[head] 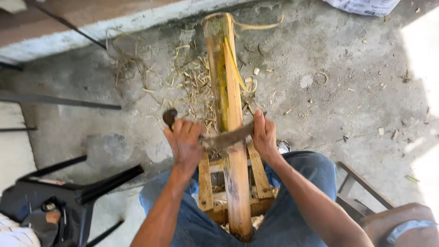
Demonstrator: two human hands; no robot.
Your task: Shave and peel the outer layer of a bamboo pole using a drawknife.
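I sit with my knees either side of a wooden frame (206,183), and the bamboo pole (231,114) runs from between my legs out over it to the far floor (347,91). My left hand (184,142) is clenched round the near-left handle of the drawknife (226,137); my right hand (264,137) grips its right end. The blade lies across the pole, touching it, so the pole sits between my two hands and just beyond my wrists. I judge the risk to be the blade skipping off the round, smooth skin: with the edge facing me, a slip could carry it toward my thighs. The pole could also roll on the frame if I press unevenly. Farther off, shavings (194,82) litter the floor left of the pole, near a wall (137,20). A black chair (68,196) stands near left.
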